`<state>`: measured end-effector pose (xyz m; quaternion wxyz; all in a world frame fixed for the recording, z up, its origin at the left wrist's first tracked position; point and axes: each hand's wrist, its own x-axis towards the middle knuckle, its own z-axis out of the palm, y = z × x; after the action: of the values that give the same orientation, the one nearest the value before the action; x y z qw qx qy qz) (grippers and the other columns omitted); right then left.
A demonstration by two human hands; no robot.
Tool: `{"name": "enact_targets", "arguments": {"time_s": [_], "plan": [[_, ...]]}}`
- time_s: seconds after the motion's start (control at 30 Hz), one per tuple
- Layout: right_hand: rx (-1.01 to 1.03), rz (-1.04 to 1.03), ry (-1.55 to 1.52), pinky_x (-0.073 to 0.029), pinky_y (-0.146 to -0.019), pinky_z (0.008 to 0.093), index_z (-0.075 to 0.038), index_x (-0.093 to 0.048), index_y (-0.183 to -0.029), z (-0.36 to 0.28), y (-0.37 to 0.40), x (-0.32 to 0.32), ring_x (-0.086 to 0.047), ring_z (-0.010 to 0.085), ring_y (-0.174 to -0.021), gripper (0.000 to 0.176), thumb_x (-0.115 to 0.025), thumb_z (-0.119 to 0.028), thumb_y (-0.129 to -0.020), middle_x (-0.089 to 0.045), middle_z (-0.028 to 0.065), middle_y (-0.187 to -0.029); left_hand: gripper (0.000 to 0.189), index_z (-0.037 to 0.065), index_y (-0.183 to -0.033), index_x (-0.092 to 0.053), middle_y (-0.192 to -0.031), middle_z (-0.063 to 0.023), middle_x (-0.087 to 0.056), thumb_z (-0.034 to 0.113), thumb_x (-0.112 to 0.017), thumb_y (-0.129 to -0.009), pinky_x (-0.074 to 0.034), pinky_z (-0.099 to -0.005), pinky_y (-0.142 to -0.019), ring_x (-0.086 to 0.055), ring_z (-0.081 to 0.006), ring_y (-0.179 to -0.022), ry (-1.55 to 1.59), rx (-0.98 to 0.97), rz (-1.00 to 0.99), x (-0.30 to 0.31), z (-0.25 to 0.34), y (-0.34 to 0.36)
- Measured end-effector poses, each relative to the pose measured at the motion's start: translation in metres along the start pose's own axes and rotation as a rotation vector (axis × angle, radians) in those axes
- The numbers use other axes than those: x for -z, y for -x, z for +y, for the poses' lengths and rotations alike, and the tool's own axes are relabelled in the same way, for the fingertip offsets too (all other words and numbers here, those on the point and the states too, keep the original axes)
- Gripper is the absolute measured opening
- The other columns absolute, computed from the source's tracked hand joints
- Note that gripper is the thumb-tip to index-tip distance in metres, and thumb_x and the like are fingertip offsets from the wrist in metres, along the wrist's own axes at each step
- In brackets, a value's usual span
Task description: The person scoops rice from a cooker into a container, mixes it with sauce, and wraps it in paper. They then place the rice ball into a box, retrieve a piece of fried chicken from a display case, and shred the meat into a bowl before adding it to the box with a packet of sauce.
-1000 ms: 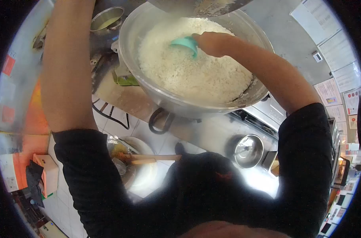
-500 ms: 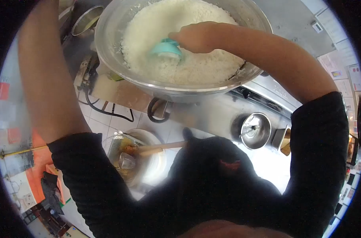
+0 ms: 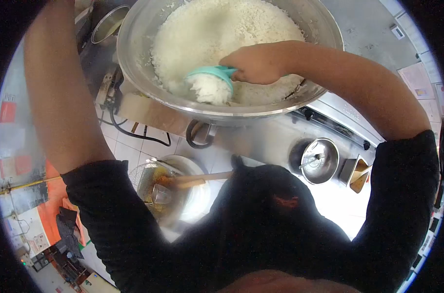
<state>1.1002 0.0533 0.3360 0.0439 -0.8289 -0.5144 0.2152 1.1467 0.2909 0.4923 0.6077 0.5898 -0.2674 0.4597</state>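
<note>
My right hand (image 3: pixel 258 63) is wrapped round the handle of a turquoise scoop (image 3: pixel 207 71) over a large metal pot. The scoop is tilted towards me and holds a heap of white rice (image 3: pixel 212 90). More cooked rice (image 3: pixel 232 29) fills the wide pot (image 3: pixel 139 75), with steam hazing part of it. On the left, my bare forearm (image 3: pixel 58 93) reaches up past the pot's side; my left hand lies beyond the top edge of the view, so its fingers are hidden.
A black-handled loop (image 3: pixel 198 135) sticks out from the pot's near side. Right of it are a metal bowl (image 3: pixel 321 161) with a utensil inside and a small rectangular container (image 3: pixel 353 173). Below left, a wire basket (image 3: pixel 151 183) with a clear cup sits by wooden handles. A dark hose (image 3: pixel 144 138) hangs nearby.
My right hand has moved slightly down and to the right. The scoop has turned, and its bowl now shows a mound of rice. My left forearm has hardly moved.
</note>
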Motion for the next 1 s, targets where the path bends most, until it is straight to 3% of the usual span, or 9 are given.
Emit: {"name": "enact_targets", "arguments": {"time_s": [0.07,0.2,0.3,0.5,0.77,0.83,0.9,0.97,1.0], "plan": [[-0.338,-0.207,-0.337,-0.046,-0.053,0.0354,-0.002,-0.052,-0.121,-0.004,0.012,0.016,-0.058,0.0225,-0.058,0.034,-0.048,-0.019,-0.092,-0.058,0.0111,-0.074,0.040,0.016,-0.073,-0.054,-0.063,0.0031,-0.044,0.052,-0.055,-0.091,-0.026,-0.0270,-0.055,-0.035,-0.0105,-0.057,0.004,-0.026,0.013,0.004,0.000,-0.006],[-0.354,-0.182,-0.698,-0.036,-0.038,0.0276,-0.002,-0.053,-0.118,0.017,0.030,0.024,-0.039,0.0085,-0.038,0.033,-0.048,-0.019,-0.090,-0.045,0.0005,-0.059,0.040,0.017,-0.071,-0.053,-0.063,0.0030,-0.044,0.051,-0.054,-0.091,-0.026,-0.0269,-0.055,-0.035,-0.0105,-0.056,-0.002,-0.074,0.030,0.014,0.002,-0.013],[-0.496,-0.090,-0.849,-0.038,-0.040,0.0295,0.000,-0.053,-0.097,0.020,0.050,0.036,-0.041,0.0103,-0.041,0.024,-0.049,-0.023,-0.089,-0.045,0.0012,-0.060,0.040,0.017,-0.070,-0.052,-0.063,0.0030,-0.044,0.051,-0.054,-0.091,-0.026,-0.0268,-0.055,-0.035,-0.0105,-0.056,0.011,-0.113,0.032,0.015,0.011,-0.021],[-0.494,0.011,-1.056,-0.035,-0.035,0.0242,-0.002,-0.053,-0.100,0.029,0.131,0.050,-0.039,0.0058,-0.039,0.026,-0.049,-0.026,-0.091,-0.044,-0.0014,-0.059,0.036,0.011,-0.080,-0.058,-0.073,-0.0018,-0.054,0.045,-0.055,-0.092,-0.036,-0.0317,-0.062,-0.048,-0.0149,-0.069,0.207,0.271,0.155,-0.029,0.048,-0.017],[-0.686,0.338,-1.291,-0.032,-0.038,0.0172,-0.008,-0.050,-0.076,-0.016,0.358,0.022,-0.042,0.0043,-0.047,0.023,-0.052,-0.022,-0.094,-0.045,-0.0003,-0.063,0.035,0.010,-0.089,-0.059,-0.085,-0.0047,-0.056,0.044,-0.054,-0.093,-0.036,-0.0325,-0.071,-0.049,-0.0175,-0.081,0.337,0.391,-0.334,-0.260,0.037,0.058],[-0.702,0.357,-1.425,-0.045,-0.046,0.0279,-0.003,-0.055,-0.082,-0.019,0.431,-0.033,-0.056,0.0183,-0.054,0.026,-0.052,-0.026,-0.094,-0.056,0.0105,-0.070,0.035,0.009,-0.091,-0.059,-0.088,-0.0054,-0.056,0.044,-0.053,-0.093,-0.036,-0.0327,-0.073,-0.049,-0.0181,-0.083,0.403,0.435,-0.456,-0.318,0.044,0.098],[-1.370,0.422,-0.957,-0.036,-0.032,0.0227,-0.004,-0.053,-0.089,-0.051,0.472,-0.087,-0.044,0.0078,-0.038,0.016,-0.054,-0.020,-0.087,-0.049,0.0029,-0.061,0.036,0.009,-0.094,-0.059,-0.091,-0.0061,-0.056,0.044,-0.053,-0.093,-0.037,-0.0329,-0.076,-0.050,-0.0187,-0.086,0.409,0.423,-0.538,-0.355,0.049,0.119],[-1.241,0.555,-0.970,-0.038,-0.033,0.0245,-0.003,-0.054,-0.094,-0.063,0.503,-0.151,-0.047,0.0109,-0.039,0.024,-0.053,-0.026,-0.088,-0.050,0.0034,-0.062,0.036,0.009,-0.096,-0.060,-0.094,-0.0068,-0.057,0.044,-0.053,-0.093,-0.037,-0.0331,-0.078,-0.050,-0.0194,-0.089,0.365,0.389,-0.598,-0.369,0.046,0.131],[-1.497,0.637,-0.962,-0.039,-0.034,0.0252,-0.003,-0.055,-0.096,-0.076,0.502,-0.177,-0.046,0.0109,-0.039,0.024,-0.052,-0.026,-0.089,-0.050,0.0032,-0.062,0.036,0.008,-0.097,-0.060,-0.096,-0.0072,-0.057,0.044,-0.052,-0.093,-0.037,-0.0332,-0.079,-0.050,-0.0197,-0.091,0.339,0.365,-0.625,-0.378,0.044,0.135]]}}
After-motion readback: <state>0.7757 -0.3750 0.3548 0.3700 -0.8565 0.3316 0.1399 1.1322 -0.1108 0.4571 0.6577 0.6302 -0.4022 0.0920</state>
